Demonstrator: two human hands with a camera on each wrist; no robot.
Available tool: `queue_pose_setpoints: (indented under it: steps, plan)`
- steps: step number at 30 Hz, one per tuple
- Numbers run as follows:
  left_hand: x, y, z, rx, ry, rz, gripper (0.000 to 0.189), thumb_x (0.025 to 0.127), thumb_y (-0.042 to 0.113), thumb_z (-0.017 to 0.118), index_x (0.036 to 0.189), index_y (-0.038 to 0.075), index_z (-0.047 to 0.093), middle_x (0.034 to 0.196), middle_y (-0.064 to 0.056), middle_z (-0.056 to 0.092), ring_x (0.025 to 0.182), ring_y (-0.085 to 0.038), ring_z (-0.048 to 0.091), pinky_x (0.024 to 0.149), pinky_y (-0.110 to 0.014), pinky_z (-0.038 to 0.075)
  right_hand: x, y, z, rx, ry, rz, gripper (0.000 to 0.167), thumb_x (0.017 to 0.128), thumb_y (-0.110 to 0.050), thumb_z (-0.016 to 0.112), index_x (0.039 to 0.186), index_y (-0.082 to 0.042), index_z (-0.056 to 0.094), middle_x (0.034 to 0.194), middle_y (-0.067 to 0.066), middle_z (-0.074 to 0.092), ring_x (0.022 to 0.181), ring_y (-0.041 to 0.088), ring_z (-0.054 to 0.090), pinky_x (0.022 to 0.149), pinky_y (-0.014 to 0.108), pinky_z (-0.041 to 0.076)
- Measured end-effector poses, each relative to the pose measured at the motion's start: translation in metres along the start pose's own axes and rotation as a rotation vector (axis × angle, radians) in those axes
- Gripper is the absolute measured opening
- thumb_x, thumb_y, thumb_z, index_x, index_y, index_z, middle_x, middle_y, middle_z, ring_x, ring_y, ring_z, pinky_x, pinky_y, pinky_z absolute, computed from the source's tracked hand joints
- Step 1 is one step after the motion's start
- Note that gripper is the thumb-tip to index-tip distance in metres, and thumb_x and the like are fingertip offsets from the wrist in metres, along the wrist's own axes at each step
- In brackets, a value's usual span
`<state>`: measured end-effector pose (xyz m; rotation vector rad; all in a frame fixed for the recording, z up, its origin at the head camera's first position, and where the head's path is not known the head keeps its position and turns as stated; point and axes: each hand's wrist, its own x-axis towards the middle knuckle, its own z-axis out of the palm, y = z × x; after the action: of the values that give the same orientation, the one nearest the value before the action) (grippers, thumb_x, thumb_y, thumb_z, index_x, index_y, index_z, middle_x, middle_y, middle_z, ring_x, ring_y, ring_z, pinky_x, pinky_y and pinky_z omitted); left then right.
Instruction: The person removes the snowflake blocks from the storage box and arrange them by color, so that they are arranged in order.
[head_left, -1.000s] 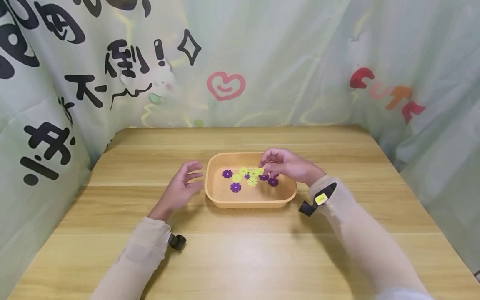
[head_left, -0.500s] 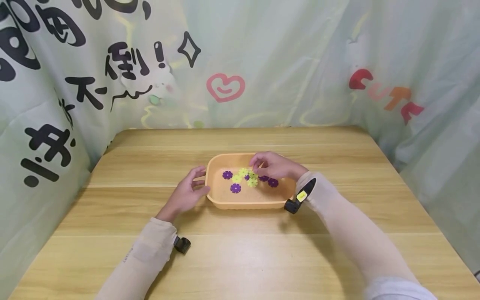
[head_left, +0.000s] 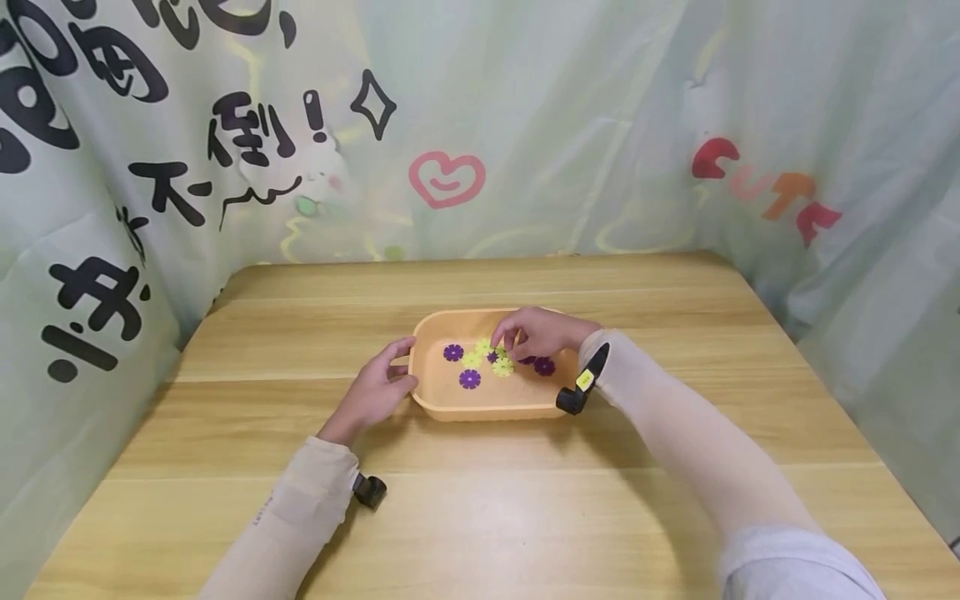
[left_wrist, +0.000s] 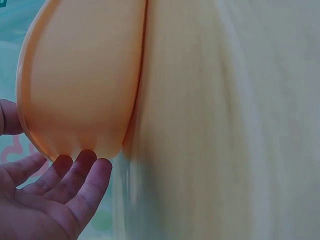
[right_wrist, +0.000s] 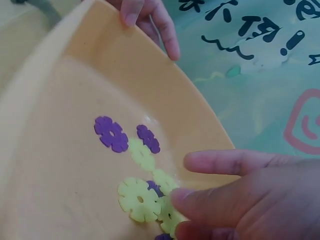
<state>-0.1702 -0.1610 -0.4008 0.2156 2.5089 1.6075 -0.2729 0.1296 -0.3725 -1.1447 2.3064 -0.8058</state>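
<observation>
Mid-frame in the head view, an orange tray (head_left: 480,410) sits on the worktop (head_left: 480,517). The left hand (head_left: 369,392) grips its left rim; the right hand (head_left: 542,332), thumb and fingers apart, hangs over yellow pieces (right_wrist: 134,212) and purple pieces (right_wrist: 119,143) inside.

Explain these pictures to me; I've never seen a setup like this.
There is no machine here, just a person's left hand and right hand. The wide picture comes from a camera worn on the head; the two close ones come from small black cameras on the wrists. On the wooden table sits an orange tray containing yellow flower-shaped pieces and purple ones. The left hand holds one end of the tray. The right hand's fingers are down among the pieces; whether they grip one, I can't tell.
</observation>
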Motion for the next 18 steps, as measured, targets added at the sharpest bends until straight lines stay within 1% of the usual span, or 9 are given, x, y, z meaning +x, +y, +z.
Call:
queue_pose_setpoints:
  steps: [2, 6, 9, 13, 18]
  plan:
    - [0.000, -0.001, 0.000, 0.005, 0.001, -0.001, 0.065, 0.088, 0.004, 0.056, 0.149, 0.009, 0.035, 0.146, -0.017, 0.039, 0.121, -0.036, 0.051, 0.092, -0.039, 0.052, 0.002, 0.000, -0.002, 0.002, -0.046, 0.013, 0.032, 0.084, 0.009, 0.062, 0.114, -0.001, 0.066, 0.097, 0.013, 0.065, 0.089, 0.020, 0.061, 0.076, 0.030, 0.054]
    - [-0.002, -0.001, 0.000, 0.017, 0.000, -0.005, 0.064, 0.089, 0.004, 0.056, 0.149, 0.010, 0.034, 0.146, -0.016, 0.039, 0.122, -0.036, 0.051, 0.094, -0.040, 0.051, 0.008, 0.001, -0.004, 0.047, -0.149, 0.087, 0.039, 0.082, 0.012, 0.063, 0.119, -0.001, 0.064, 0.099, 0.013, 0.062, 0.091, 0.020, 0.059, 0.079, 0.029, 0.053]
    - [-0.002, 0.000, 0.000, 0.020, -0.003, -0.005, 0.064, 0.089, 0.004, 0.056, 0.149, 0.009, 0.034, 0.146, -0.016, 0.038, 0.122, -0.036, 0.050, 0.094, -0.041, 0.050, 0.012, 0.001, -0.005, 0.059, -0.198, 0.123, 0.044, 0.080, 0.014, 0.064, 0.121, -0.002, 0.064, 0.094, 0.012, 0.062, 0.084, 0.017, 0.058, 0.072, 0.025, 0.051]
    - [-0.002, 0.001, 0.000, 0.029, -0.004, -0.004, 0.063, 0.090, 0.004, 0.056, 0.149, 0.009, 0.034, 0.147, -0.017, 0.038, 0.123, -0.038, 0.050, 0.095, -0.043, 0.049, 0.016, 0.002, -0.004, 0.042, -0.220, 0.139, 0.047, 0.077, 0.015, 0.066, 0.120, -0.005, 0.066, 0.085, 0.010, 0.061, 0.074, 0.013, 0.055, 0.064, 0.022, 0.048]
    - [-0.002, 0.000, 0.000, 0.035, -0.011, -0.005, 0.064, 0.090, 0.004, 0.056, 0.150, 0.009, 0.033, 0.147, -0.018, 0.037, 0.122, -0.039, 0.050, 0.095, -0.043, 0.050, 0.018, 0.002, -0.001, 0.059, -0.203, 0.164, 0.047, 0.074, 0.018, 0.067, 0.113, -0.007, 0.071, 0.081, 0.009, 0.061, 0.071, 0.013, 0.053, 0.060, 0.022, 0.047]
